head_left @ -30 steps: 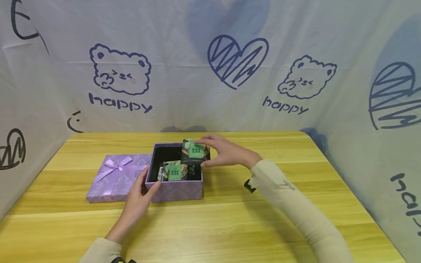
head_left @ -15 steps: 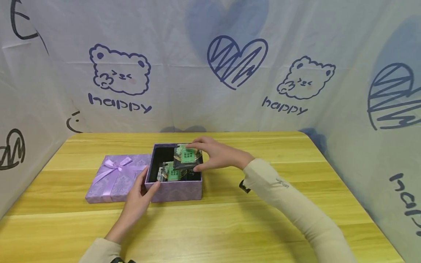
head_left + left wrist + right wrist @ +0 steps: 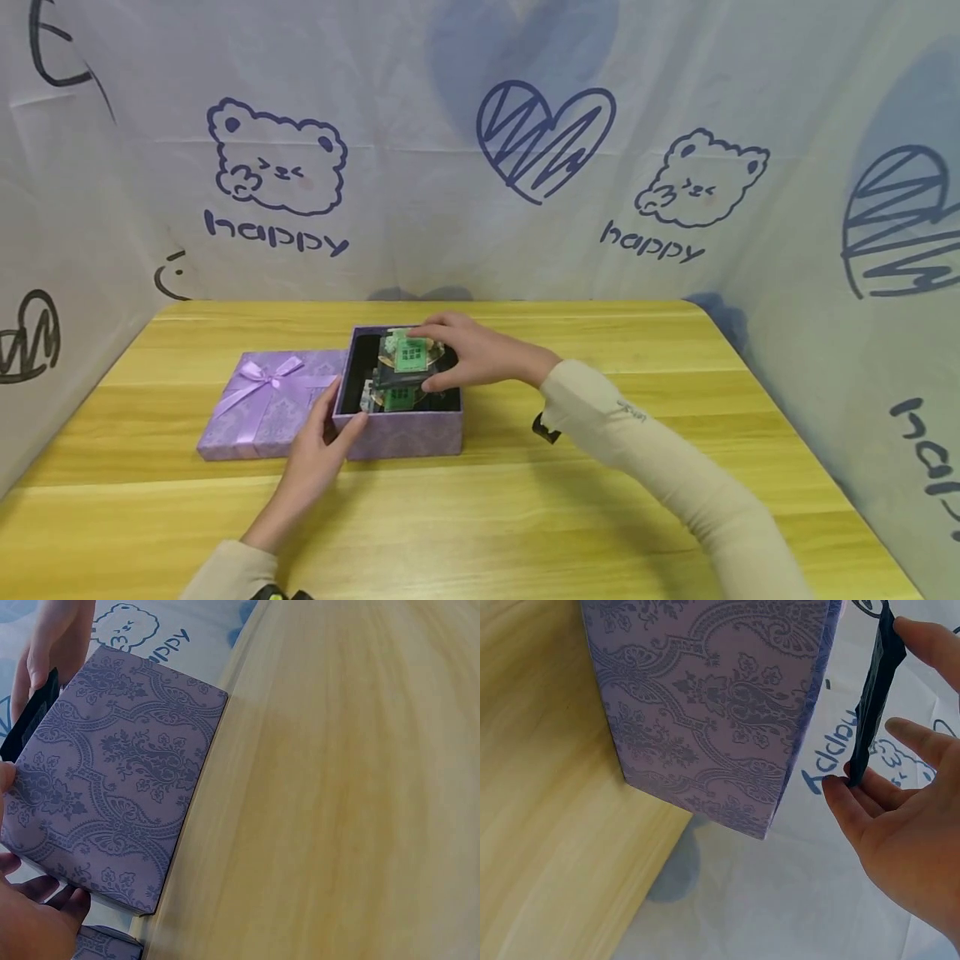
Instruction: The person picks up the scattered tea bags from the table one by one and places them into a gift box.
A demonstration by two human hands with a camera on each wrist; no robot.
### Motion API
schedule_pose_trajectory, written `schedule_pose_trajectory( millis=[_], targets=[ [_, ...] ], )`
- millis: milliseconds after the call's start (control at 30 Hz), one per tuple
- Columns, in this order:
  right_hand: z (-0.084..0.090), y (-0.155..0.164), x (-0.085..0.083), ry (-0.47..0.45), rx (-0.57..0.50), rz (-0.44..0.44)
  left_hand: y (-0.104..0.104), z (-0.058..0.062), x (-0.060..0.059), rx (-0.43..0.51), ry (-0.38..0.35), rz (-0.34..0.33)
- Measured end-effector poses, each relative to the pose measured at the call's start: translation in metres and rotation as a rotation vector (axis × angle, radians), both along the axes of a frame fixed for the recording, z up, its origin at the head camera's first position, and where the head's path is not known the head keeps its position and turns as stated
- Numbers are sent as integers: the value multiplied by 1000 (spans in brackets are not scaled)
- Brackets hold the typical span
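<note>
Head view shows the right hand (image 3: 468, 360) over the open purple box (image 3: 397, 433), which stands near the middle of the wooden table (image 3: 525, 500). Its fingers and thumb pinch a dark packet with a green label (image 3: 408, 357) by its edges, and the packet is tilted above the far right part of the box. 1 more packet of the same kind (image 3: 393, 394) lies inside the box, near its front wall. The left hand (image 3: 318, 454) holds the near left corner of the box, with the thumb on the rim and the fingers relaxed against the outer wall. The purple lid with a ribbon bow (image 3: 262, 404) lies flat on the table, touching the left side of the box.

In the right wrist view, the packet (image 3: 874, 697) is seen from its thin edge, pinched between the fingertips (image 3: 922, 637) and the thumb, just beside the patterned box wall (image 3: 712, 712). The left wrist view shows the same patterned wall (image 3: 112, 787) with the left hand's fingers (image 3: 37, 922) at its corner.
</note>
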State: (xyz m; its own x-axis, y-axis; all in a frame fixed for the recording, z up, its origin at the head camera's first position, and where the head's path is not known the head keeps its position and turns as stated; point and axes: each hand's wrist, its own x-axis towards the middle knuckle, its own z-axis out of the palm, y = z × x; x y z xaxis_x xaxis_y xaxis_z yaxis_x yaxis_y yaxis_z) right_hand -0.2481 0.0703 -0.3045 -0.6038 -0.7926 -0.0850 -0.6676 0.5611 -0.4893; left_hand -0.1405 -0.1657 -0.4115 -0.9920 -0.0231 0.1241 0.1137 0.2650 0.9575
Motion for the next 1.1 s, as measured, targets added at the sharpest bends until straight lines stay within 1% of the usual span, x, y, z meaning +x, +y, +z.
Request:
schedule_pose_trajectory(
  millis=[300,567,667,833,1100],
  targets=[
    [-4,-7,-7,-69,9,-3,0,0,-1,-5,-2,-8],
    [-8,-26,-13,-61,27,10,0,0,-1,-3,-10,0],
    [-11,-31,-14,-76,37,13,-1,0,0,-14,-14,-1],
    [-15,-35,-17,-105,35,2,-1,0,0,-18,-12,-4],
    [-20,-36,-17,-102,49,15,-2,1,0,-8,-15,-10]
  ],
)
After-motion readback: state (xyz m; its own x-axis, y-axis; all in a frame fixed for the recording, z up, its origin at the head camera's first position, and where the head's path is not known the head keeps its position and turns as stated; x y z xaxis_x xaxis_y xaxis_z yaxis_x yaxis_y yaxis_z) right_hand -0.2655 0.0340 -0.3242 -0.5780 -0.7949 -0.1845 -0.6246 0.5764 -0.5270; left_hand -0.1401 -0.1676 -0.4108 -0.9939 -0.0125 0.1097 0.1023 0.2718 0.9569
